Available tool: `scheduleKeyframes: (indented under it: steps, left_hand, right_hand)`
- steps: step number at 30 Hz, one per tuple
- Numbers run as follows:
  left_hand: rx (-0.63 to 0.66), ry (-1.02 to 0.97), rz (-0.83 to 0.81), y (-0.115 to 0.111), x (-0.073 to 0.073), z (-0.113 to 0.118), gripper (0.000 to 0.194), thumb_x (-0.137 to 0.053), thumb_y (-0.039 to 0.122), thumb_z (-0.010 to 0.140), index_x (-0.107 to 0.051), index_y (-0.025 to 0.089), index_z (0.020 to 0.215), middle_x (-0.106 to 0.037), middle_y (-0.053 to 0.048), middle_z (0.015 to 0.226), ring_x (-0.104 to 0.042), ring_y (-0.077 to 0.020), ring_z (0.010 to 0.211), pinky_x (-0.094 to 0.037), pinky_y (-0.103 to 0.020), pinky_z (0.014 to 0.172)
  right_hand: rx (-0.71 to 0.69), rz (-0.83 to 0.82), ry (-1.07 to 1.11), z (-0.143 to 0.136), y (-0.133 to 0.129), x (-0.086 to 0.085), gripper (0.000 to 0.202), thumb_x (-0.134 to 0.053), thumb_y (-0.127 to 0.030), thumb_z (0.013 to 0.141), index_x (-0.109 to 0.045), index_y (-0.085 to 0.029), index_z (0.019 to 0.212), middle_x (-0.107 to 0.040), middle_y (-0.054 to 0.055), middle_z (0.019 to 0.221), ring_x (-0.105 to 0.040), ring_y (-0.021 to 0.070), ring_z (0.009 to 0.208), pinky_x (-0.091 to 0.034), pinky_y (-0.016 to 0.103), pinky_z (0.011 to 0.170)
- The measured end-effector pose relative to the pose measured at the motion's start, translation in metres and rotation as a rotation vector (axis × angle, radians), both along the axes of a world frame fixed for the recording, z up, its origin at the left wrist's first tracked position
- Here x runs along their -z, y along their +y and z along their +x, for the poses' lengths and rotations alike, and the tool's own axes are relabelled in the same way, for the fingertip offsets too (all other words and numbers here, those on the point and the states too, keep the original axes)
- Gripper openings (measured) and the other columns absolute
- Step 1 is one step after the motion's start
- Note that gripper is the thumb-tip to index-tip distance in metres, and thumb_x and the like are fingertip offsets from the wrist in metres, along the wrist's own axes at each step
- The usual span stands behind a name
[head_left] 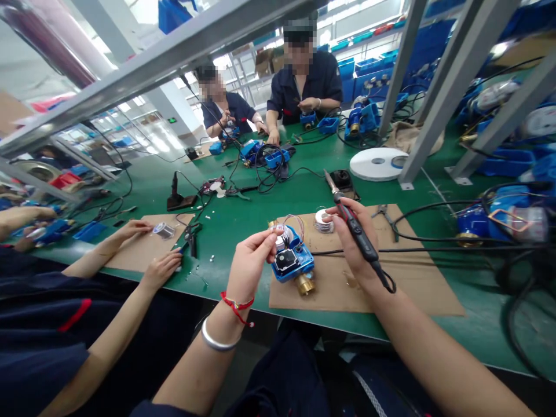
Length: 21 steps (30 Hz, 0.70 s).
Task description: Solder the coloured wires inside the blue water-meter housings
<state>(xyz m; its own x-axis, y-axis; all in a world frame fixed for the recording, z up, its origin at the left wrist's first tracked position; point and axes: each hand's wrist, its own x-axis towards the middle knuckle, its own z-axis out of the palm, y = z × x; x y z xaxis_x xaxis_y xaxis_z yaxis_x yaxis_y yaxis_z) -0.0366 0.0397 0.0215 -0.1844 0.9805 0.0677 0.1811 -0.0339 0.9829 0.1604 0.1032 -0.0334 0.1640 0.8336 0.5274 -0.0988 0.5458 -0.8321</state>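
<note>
My right hand (357,246) is wrapped round a soldering iron (359,233), its tip pointing up and away from me. A blue water meter unit (299,265) with an opened box, a black module inside and a brass fitting (305,284) lies on a cardboard sheet (391,289). Beside it, my left hand (249,263) pinches a thin wire; its end is partly hidden by the fingertips. Thin coloured wires (296,219) arch up from the unit near those fingers. Behind it sits a spool of solder wire (324,221).
Pliers (386,220) lie right on the cardboard; a black iron stand (342,184) and a white reel (369,164) are behind. Black cables cross the right side. At left, a co-worker's hands (163,269) rest by cutters (191,238). Two people work opposite. Metal posts (456,87) rise at right.
</note>
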Motion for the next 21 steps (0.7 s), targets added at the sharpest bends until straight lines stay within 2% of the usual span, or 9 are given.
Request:
scheduleKeyframes:
  steps: [4,7,10,13,17,21]
  left_hand:
    - [-0.041,0.424,0.113,-0.004,0.004,-0.004,0.026,-0.061,0.035,0.086,-0.074,0.021,0.103,-0.068,-0.004,0.078,-0.059,-0.0148,0.069,-0.047,-0.025,0.066]
    - [-0.027,0.537,0.150,-0.007,0.008,-0.003,0.024,-0.059,0.035,0.087,-0.074,0.023,0.101,-0.071,-0.004,0.083,-0.063,-0.0173,0.077,-0.049,-0.028,0.073]
    - [-0.084,0.480,0.120,-0.007,0.011,0.001,0.027,-0.060,0.037,0.086,-0.072,0.021,0.104,-0.070,-0.003,0.078,-0.062,-0.0161,0.071,-0.049,-0.028,0.069]
    - [-0.093,0.340,0.073,-0.005,0.014,0.005,0.029,-0.061,0.037,0.086,-0.065,0.019,0.109,-0.065,0.000,0.071,-0.059,-0.0137,0.064,-0.047,-0.025,0.063]
    - [-0.046,0.226,0.045,-0.002,0.018,0.006,0.019,-0.061,0.035,0.086,-0.059,0.020,0.097,-0.060,0.003,0.067,-0.056,-0.0115,0.063,-0.044,-0.023,0.062]
    - [-0.039,0.181,0.037,-0.002,0.019,0.005,0.015,-0.062,0.033,0.085,-0.058,0.019,0.090,-0.058,0.003,0.064,-0.054,-0.0109,0.062,-0.043,-0.022,0.061]
  right_hand:
    - [0.030,-0.066,-0.024,0.029,0.016,-0.006,0.036,-0.059,-0.040,0.089,-0.054,-0.026,0.122,-0.069,0.002,0.090,-0.068,0.0176,0.076,-0.055,0.039,0.082]
    - [0.028,-0.147,-0.038,0.049,0.026,-0.003,0.032,-0.062,-0.042,0.087,-0.057,-0.024,0.113,-0.067,-0.001,0.079,-0.065,0.0155,0.068,-0.054,0.034,0.072]
    - [0.019,-0.224,-0.046,0.059,0.031,0.004,0.026,-0.063,-0.044,0.085,-0.058,-0.022,0.099,-0.062,-0.003,0.070,-0.060,0.0131,0.059,-0.050,0.027,0.058]
    - [-0.003,-0.284,-0.133,0.057,0.034,0.009,0.024,-0.059,-0.045,0.087,-0.057,-0.022,0.094,-0.060,-0.003,0.065,-0.056,0.0122,0.055,-0.046,0.025,0.052]
    - [-0.050,-0.349,-0.338,0.046,0.037,0.005,0.025,-0.058,-0.046,0.085,-0.056,-0.022,0.092,-0.062,-0.002,0.066,-0.058,0.0137,0.055,-0.045,0.027,0.053]
    - [-0.011,-0.347,-0.530,0.034,0.042,-0.007,0.020,-0.057,-0.041,0.085,-0.058,-0.022,0.084,-0.063,-0.001,0.069,-0.060,0.0156,0.062,-0.045,0.028,0.059]
